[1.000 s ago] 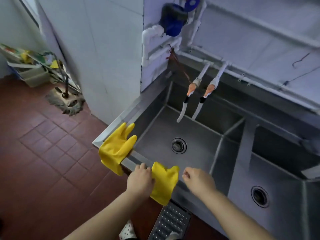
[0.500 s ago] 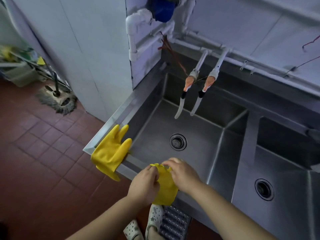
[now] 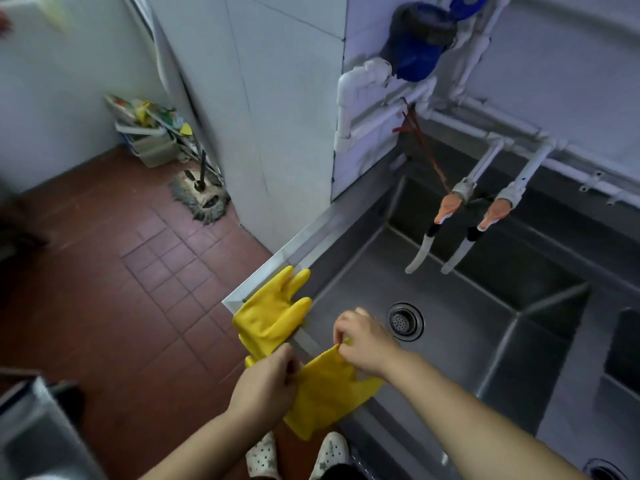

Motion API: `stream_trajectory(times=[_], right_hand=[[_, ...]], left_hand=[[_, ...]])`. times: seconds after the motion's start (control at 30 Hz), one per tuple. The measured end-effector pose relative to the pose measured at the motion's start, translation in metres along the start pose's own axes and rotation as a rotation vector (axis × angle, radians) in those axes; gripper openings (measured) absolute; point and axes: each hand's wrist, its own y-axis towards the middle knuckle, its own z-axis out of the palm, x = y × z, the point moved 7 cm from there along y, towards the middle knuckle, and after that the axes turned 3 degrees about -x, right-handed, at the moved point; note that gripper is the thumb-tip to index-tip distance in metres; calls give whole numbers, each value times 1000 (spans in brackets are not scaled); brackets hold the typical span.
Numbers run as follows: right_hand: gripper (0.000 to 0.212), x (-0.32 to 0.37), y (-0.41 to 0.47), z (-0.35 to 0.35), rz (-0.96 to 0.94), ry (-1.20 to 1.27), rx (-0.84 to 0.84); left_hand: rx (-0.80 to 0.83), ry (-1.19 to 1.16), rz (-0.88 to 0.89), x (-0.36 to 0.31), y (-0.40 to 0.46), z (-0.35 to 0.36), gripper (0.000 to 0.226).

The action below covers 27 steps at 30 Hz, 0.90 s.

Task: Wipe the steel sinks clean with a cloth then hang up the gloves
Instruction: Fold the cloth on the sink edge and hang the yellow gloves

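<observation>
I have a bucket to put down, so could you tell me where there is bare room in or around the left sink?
The left sink floor is bare round the drain, though two spouts hang over its back. The front rim is crowded: one glove draped at the corner, another held by the left hand and right hand.
</observation>
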Motion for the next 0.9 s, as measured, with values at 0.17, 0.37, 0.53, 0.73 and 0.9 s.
stream_trajectory(times=[0.17, 0.37, 0.53, 0.73, 0.9], right_hand=[[4, 17, 24, -10, 72, 83, -8], [10, 56, 80, -33, 57, 37, -158], [15, 79, 127, -25, 144, -22, -219], [27, 88, 142, -14, 180, -113, -313], [30, 90, 122, -3, 246, -123, -339]], left_hand=[[-5, -69, -120, 30, 13, -10, 28], [-150, -141, -106, 70, 45, -46, 7], [-135, -167, -174, 113, 79, -70, 18], [-14, -120, -200, 140, 100, -68, 14], [-10, -36, -36, 137, 100, -68, 16]])
